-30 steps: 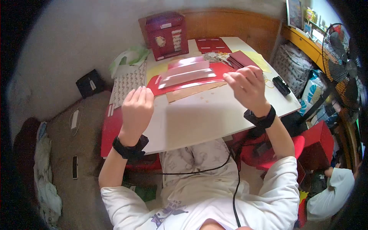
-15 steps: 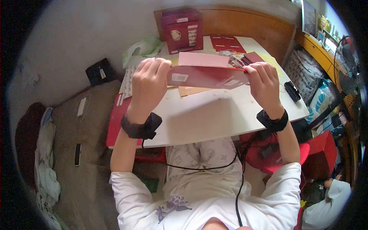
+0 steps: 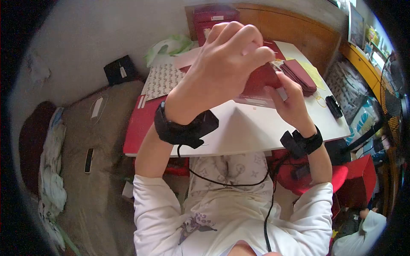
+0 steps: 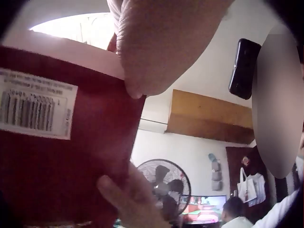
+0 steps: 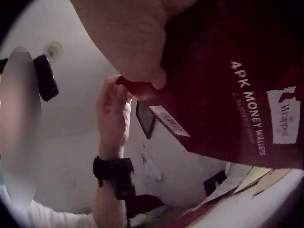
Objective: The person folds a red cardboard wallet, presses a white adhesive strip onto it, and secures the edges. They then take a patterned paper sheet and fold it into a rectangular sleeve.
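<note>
Both hands hold a dark red flat packet up above the white table, close to the head camera. My left hand pinches its upper edge, with the fingers curled over the top and hiding much of it. My right hand grips it from below on the right. In the left wrist view the packet carries a white barcode label, and my thumb presses on a pale strip along its top. The right wrist view shows the packet printed with "4PK MONEY WALLETS".
A stack of dark red wallets and a black object lie on the table's right side. A patterned sheet and a red sheet lie at the left, a red box at the back. A fan stands at the right.
The packet, held out flat between both hands half a second ago, has come up toward the head camera. My left hand has swung right over its top; my right hand has dropped beneath it.
</note>
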`<move>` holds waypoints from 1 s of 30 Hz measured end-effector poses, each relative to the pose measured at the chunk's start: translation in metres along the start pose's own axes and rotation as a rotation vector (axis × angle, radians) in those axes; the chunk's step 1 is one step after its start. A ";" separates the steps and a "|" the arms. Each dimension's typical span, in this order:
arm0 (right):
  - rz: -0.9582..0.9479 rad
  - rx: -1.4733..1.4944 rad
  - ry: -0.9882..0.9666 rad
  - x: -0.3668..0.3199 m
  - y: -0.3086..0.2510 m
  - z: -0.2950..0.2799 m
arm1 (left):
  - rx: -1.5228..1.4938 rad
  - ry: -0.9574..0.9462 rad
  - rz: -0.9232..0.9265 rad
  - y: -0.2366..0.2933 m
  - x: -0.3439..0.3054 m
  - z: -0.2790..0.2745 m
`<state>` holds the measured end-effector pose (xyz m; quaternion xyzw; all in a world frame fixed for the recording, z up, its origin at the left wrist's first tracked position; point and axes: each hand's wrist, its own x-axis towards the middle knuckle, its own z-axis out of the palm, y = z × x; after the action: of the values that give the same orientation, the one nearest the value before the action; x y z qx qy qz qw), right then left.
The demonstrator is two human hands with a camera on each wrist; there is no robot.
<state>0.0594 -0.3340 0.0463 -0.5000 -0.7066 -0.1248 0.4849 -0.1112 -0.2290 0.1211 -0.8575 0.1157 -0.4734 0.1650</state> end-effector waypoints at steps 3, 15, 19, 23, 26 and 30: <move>0.089 0.009 0.076 -0.001 0.001 0.001 | 0.100 0.107 -0.053 0.000 0.004 -0.001; 0.251 0.705 0.308 -0.025 0.045 0.012 | -0.619 0.454 -0.875 -0.018 -0.087 0.052; 0.297 0.812 0.341 -0.027 0.047 0.022 | -0.581 0.539 -0.744 -0.007 -0.085 0.066; 0.311 0.770 0.349 -0.028 0.047 0.021 | -0.607 0.559 -0.848 0.003 -0.086 0.062; 0.268 0.665 0.337 -0.026 0.045 0.019 | -0.635 0.621 -0.800 0.005 -0.088 0.065; 0.079 0.443 0.479 -0.010 0.035 0.011 | -0.624 0.665 -0.725 0.003 -0.086 0.060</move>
<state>0.0826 -0.3164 0.0217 -0.3657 -0.5625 -0.0631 0.7388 -0.1059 -0.1910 0.0234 -0.6556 -0.0056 -0.6870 -0.3135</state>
